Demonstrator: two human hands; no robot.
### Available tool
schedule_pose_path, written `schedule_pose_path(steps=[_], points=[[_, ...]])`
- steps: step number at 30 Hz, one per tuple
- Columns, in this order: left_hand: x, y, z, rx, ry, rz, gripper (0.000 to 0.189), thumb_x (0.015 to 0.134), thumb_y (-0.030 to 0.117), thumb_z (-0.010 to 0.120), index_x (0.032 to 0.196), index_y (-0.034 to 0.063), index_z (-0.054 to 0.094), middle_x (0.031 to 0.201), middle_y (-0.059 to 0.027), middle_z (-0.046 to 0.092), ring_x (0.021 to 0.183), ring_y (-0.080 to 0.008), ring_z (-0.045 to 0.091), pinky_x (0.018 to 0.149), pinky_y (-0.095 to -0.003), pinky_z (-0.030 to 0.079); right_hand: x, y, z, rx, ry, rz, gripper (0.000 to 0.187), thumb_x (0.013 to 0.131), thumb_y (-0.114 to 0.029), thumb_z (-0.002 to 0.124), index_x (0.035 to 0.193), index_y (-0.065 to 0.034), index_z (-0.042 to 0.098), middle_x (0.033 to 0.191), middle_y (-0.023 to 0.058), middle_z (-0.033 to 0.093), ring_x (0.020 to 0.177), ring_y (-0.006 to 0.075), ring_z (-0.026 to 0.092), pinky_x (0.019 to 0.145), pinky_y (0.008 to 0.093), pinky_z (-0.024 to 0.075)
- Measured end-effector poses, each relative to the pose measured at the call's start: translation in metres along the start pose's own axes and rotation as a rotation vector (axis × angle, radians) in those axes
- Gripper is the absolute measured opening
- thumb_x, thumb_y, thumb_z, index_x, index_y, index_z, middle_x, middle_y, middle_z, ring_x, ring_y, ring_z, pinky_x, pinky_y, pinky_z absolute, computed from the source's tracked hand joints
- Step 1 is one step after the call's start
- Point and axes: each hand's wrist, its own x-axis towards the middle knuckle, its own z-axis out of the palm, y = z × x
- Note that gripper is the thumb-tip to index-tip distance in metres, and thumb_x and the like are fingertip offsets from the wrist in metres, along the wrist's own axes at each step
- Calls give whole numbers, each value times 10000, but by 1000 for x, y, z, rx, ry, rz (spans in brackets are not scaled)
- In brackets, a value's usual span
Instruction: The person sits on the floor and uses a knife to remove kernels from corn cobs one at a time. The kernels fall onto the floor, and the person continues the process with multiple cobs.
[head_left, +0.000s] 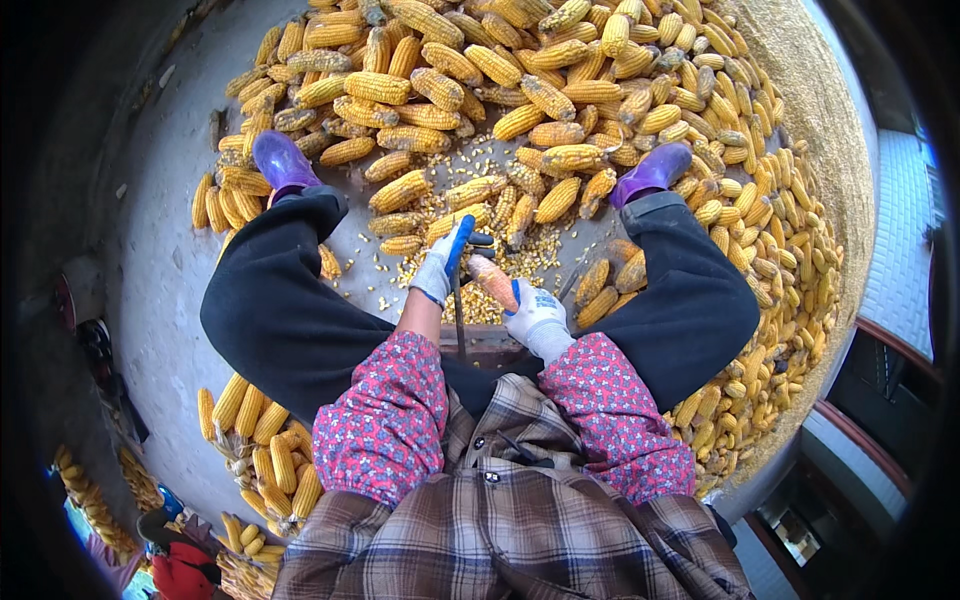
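My right hand (534, 313), in a white and blue work glove, grips a corn cob (492, 280) whose visible part is pinkish and mostly bare of kernels. Its pale tip points up and left. Close by on the left, my left hand (444, 262) wears a matching glove, with fingers apart and nothing seen in them. A narrow dark rod (459, 315) stands between my hands, beside the left wrist. Below them is the edge of a brownish wooden piece (480, 335). Loose yellow kernels (480, 304) lie on the floor under my hands.
A large heap of corn ears (442, 67) spreads ahead and down the right side, bordered by a broad layer of kernels (832, 150). Purple boots (283, 161) flank the nearer ears. More ears (277, 457) lie behind my left leg. Someone in red (184, 570) is at lower left.
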Motion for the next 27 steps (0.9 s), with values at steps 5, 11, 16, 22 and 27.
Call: schedule_pose_path(steps=[5, 11, 16, 22, 27], points=[[15, -8, -25, -21, -208, -96, 551, 820, 510, 462, 891, -17, 607, 681, -119, 615, 585, -229, 588, 575, -338, 501, -4, 0, -9, 121, 78, -222, 372, 689, -230, 617, 1019, -101, 503, 844, 163, 610, 804, 321, 591, 690, 392, 458], [8, -9, -15, -132, -110, -57, 376, 831, 443, 497, 835, 82, 603, 627, -55, 597, 516, -191, 564, 483, -324, 490, 0, 12, -22, 1229, -398, 147, 232, 724, -190, 656, 910, -90, 559, 638, 11, 529, 463, 108, 483, 395, 250, 376], [7, -8, -8, -152, -126, 22, 443, 843, 457, 472, 979, 52, 588, 855, -87, 628, 714, -199, 613, 647, -338, 526, -4, 1, -26, 1485, -621, 258, 171, 767, -176, 639, 811, -105, 490, 574, -31, 440, 380, 27, 338, 323, 161, 243], [11, -6, -3, -46, -86, 41, 525, 831, 513, 451, 986, 32, 594, 821, -80, 620, 672, -181, 574, 639, -301, 480, 15, -8, 7, 1645, -811, 397, 167, 834, -147, 529, 981, -69, 519, 598, -17, 453, 356, 20, 301, 299, 146, 237], [13, -9, -12, 20, -28, 109, 495, 839, 477, 460, 721, 25, 625, 620, -77, 579, 577, -176, 536, 538, -306, 450, -20, -2, -5, 1906, -1113, 144, 221, 865, -133, 474, 1052, -15, 486, 560, -25, 416, 349, 18, 286, 303, 144, 237]])
